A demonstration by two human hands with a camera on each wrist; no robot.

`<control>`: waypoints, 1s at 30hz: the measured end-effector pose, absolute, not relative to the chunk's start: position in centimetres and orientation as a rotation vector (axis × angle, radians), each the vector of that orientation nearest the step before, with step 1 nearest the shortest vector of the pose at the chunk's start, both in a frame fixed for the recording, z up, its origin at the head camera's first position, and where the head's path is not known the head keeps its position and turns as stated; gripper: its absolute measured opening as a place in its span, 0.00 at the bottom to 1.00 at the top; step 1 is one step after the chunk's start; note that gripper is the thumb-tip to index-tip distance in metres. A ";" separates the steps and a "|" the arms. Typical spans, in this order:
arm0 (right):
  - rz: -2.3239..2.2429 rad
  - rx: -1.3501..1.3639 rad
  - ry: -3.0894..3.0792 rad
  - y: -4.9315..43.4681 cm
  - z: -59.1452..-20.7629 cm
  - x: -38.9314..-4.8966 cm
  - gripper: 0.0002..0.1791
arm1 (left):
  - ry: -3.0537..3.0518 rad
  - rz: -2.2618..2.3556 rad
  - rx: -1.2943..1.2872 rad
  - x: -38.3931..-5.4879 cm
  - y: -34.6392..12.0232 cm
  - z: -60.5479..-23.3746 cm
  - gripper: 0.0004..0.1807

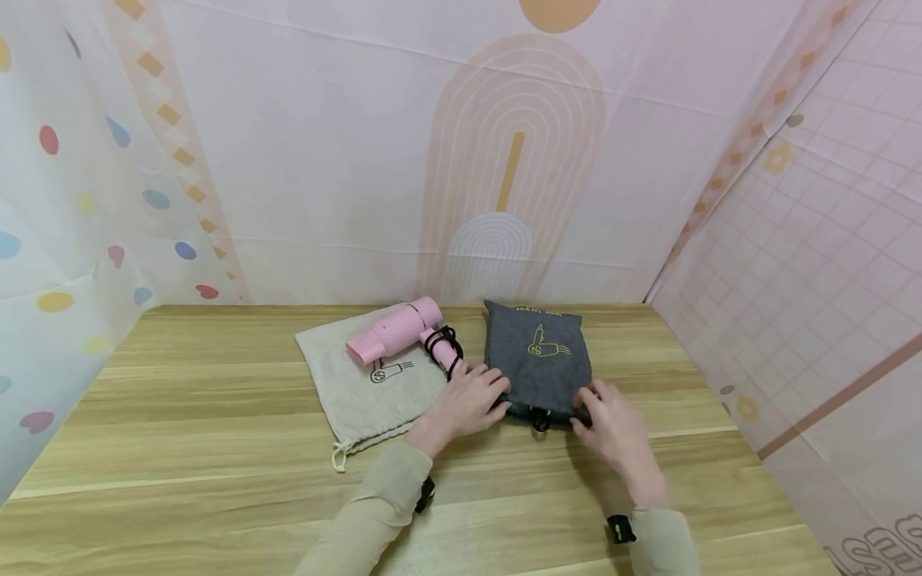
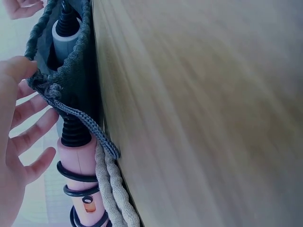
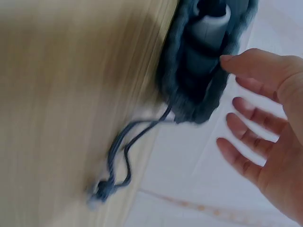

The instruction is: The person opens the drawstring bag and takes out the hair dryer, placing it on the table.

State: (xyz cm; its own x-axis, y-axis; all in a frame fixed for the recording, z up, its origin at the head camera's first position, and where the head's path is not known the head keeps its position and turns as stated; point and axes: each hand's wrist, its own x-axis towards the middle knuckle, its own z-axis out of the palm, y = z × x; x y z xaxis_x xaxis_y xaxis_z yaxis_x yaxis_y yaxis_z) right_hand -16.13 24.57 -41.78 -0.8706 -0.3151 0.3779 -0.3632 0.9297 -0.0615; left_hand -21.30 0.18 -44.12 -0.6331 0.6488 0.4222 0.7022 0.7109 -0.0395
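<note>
A dark grey drawstring bag (image 1: 536,364) with a yellow hair-dryer drawing lies flat on the table, its mouth facing me. My left hand (image 1: 471,400) pinches the left corner of the mouth. At the right corner my right hand (image 1: 612,424) holds the rim between thumb and finger, the other fingers spread loosely. Inside the open mouth shows the pale handle end (image 2: 65,42) of a hair dryer with a black cord guard; the rest of it is hidden. The bag's dark cord (image 3: 128,142) trails onto the table in the right wrist view.
Just left of the dark bag, a pink hair dryer (image 1: 396,332), black cord wound around its handle, lies on a light grey drawstring bag (image 1: 338,392). Its handle end is close by my left hand. A patterned cloth wall (image 1: 324,200) rises behind the wooden table (image 1: 180,416).
</note>
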 end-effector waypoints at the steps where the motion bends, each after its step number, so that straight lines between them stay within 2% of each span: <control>1: 0.184 0.512 -2.734 24.1 -41.7 -16.1 0.11 | -2.506 -0.183 -1.043 -21.3 0.2 -44.1 0.09; 5: 0.203 0.489 -2.854 22.6 -41.7 -15.8 0.05 | -2.493 -0.231 -1.039 -21.4 0.2 -44.2 0.09; 7: 0.216 0.428 -2.898 22.0 -41.7 -15.7 0.05 | -2.505 -0.273 -1.036 -21.4 0.2 -44.2 0.10; 11: 0.232 0.287 -2.916 21.3 -41.7 -15.8 0.09 | -2.564 -0.353 -1.009 -21.6 0.1 -44.2 0.11; 16: 0.268 0.134 -2.939 20.6 -41.5 -16.2 0.18 | -2.615 -0.280 -1.003 -21.7 0.0 -44.1 0.05; 22: 0.271 0.004 -2.911 19.3 -42.1 -16.9 0.25 | -2.613 -0.122 -1.060 -21.7 -0.1 -44.1 0.19; 30: 0.289 -0.260 -2.962 18.0 -42.6 -18.3 0.29 | -2.548 -0.073 -1.110 -21.6 0.1 -44.1 0.16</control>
State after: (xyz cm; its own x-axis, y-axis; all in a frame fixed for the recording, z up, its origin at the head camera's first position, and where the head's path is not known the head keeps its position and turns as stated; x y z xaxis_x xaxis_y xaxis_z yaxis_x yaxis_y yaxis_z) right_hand -18.28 18.02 -42.56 -0.9731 0.1862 0.1354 0.1564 0.9663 -0.2043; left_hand -21.60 0.08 -44.13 -0.6269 0.6987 0.3448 0.7173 0.6903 -0.0945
